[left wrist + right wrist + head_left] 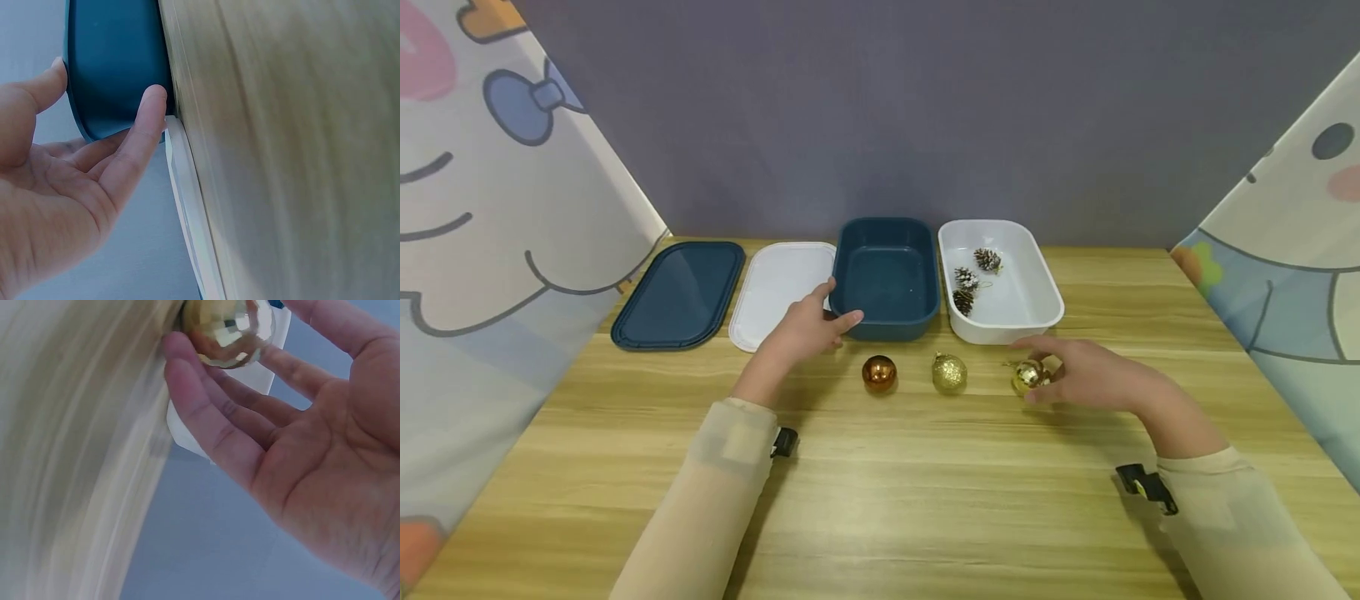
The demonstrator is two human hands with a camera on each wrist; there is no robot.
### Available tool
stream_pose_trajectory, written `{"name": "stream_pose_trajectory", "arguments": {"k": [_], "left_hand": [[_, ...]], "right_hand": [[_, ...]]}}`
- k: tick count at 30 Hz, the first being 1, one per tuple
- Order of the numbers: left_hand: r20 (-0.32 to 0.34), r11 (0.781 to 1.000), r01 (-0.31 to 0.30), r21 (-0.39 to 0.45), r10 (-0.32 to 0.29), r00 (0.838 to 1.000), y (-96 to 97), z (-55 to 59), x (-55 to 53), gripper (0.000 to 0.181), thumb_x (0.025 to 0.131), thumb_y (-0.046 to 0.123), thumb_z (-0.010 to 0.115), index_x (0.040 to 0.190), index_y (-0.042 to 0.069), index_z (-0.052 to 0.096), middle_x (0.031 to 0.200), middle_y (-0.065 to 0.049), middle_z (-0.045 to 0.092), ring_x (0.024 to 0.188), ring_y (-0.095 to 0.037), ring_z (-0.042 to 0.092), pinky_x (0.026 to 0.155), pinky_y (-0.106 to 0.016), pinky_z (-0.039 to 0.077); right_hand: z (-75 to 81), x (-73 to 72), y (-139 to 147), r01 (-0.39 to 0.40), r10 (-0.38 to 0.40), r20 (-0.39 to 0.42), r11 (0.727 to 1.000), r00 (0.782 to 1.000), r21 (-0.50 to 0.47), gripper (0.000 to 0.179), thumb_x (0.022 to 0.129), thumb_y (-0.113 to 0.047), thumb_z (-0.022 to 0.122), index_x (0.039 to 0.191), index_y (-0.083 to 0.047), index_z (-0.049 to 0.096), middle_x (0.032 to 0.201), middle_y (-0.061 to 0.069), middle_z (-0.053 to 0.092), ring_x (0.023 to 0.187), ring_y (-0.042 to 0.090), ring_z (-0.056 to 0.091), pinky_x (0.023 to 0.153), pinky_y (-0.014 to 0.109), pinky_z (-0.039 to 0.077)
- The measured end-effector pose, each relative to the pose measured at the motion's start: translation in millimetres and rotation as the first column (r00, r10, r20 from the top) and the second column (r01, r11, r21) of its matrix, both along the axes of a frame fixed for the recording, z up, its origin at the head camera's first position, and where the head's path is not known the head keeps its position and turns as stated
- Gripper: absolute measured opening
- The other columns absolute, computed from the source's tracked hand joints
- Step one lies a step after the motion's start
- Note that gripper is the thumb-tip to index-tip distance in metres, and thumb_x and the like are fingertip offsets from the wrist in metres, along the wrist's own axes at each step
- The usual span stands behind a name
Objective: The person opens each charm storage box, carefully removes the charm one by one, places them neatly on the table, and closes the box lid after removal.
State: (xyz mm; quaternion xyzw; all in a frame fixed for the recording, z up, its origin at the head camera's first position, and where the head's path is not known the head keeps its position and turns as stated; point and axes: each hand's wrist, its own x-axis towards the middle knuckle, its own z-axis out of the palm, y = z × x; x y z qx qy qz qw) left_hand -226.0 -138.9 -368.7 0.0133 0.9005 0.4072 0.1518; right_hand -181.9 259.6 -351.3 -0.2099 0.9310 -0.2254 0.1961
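Note:
A dark blue plastic box (887,327) stands at the table's back, with nothing visible in it. At its near left corner is my left hand (808,327), thumb by the front and fairly straight fingers along the side. My right hand (1093,375) is spread around a shiny faceted gold bauble (1028,377) on the table; the wrist view shows the fingers (215,428) extended beside it, the thumb partly cut off. Between the hands lie a copper-coloured bauble (879,374) and a glittery gold bauble (950,372).
Right of the blue box stands a white box (1018,292) holding three pine cones (967,279) on its left side. A white lid (781,279) and a dark blue lid (679,293) lie flat to the left. A grey panel (880,108) rises behind the wooden table (940,508).

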Motion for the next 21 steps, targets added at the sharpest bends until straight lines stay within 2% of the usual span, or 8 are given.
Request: {"name": "stream_pose_trajectory", "arguments": {"k": [6, 9, 13, 17, 21], "left_hand": [[0.000, 1.000, 0.005, -0.006, -0.005, 1.000, -0.4, 1.2, -0.1, 0.094, 0.107, 0.047, 0.064, 0.174, 0.016, 0.005, 0.117, -0.014, 0.077, 0.096, -0.026, 0.075, 0.084, -0.035, 0.055], [0.006, 1.000, 0.006, -0.017, -0.005, 1.000, -1.5, 3.0, 0.1, 0.094, 0.107, 0.048, 0.063, 0.174, 0.016, 0.005, 0.120, -0.014, 0.077, 0.097, -0.026, 0.076, 0.088, -0.038, 0.055], [0.012, 0.999, 0.003, -0.038, -0.002, 1.000, -4.0, 5.5, 0.2, 0.093, 0.108, 0.047, 0.062, 0.174, 0.015, 0.004, 0.120, -0.016, 0.077, 0.098, -0.027, 0.076, 0.088, -0.038, 0.054], [0.021, 0.998, 0.028, -0.056, -0.027, 0.999, -1.0, 6.9, -2.6, 0.094, 0.108, 0.047, 0.061, 0.173, 0.013, 0.003, 0.117, -0.016, 0.077, 0.097, -0.027, 0.076, 0.080, -0.035, 0.052], [0.026, 0.998, 0.030, -0.050, -0.029, 0.999, 0.2, 5.9, -3.8, 0.095, 0.108, 0.048, 0.062, 0.174, 0.014, 0.003, 0.114, -0.015, 0.077, 0.096, -0.026, 0.075, 0.076, -0.034, 0.050]], "right_hand": [[10.7, 2.2, 12, 0.036, -0.034, 0.074, 0.999, 0.997, -0.032, 0.086, 0.092, -0.036, 0.085, 0.160, -0.004, 0.043, 0.142, 0.031, 0.061, 0.106, 0.027, 0.076, 0.083, 0.038, 0.060], [22.3, 2.7, 20, 0.059, -0.055, 0.095, 0.997, 0.994, -0.045, 0.082, 0.096, -0.035, 0.082, 0.160, -0.005, 0.042, 0.147, 0.031, 0.057, 0.108, 0.026, 0.077, 0.083, 0.037, 0.060], [40.6, -4.8, 24, 0.059, -0.058, 0.028, 0.998, 0.998, -0.024, 0.072, 0.099, -0.035, 0.079, 0.158, -0.009, 0.047, 0.147, 0.024, 0.060, 0.109, 0.024, 0.077, 0.084, 0.036, 0.059], [59.7, -15.3, 24, 0.067, -0.067, -0.047, 0.998, 0.997, 0.001, 0.065, 0.099, -0.035, 0.078, 0.154, -0.011, 0.053, 0.143, 0.019, 0.065, 0.112, 0.026, 0.076, 0.085, 0.033, 0.058], [73.4, -32.4, 16, 0.073, -0.072, -0.091, 0.997, 0.993, 0.003, 0.057, 0.100, -0.034, 0.078, 0.149, -0.012, 0.060, 0.140, 0.015, 0.069, 0.116, 0.028, 0.075, 0.087, 0.033, 0.056]]}}
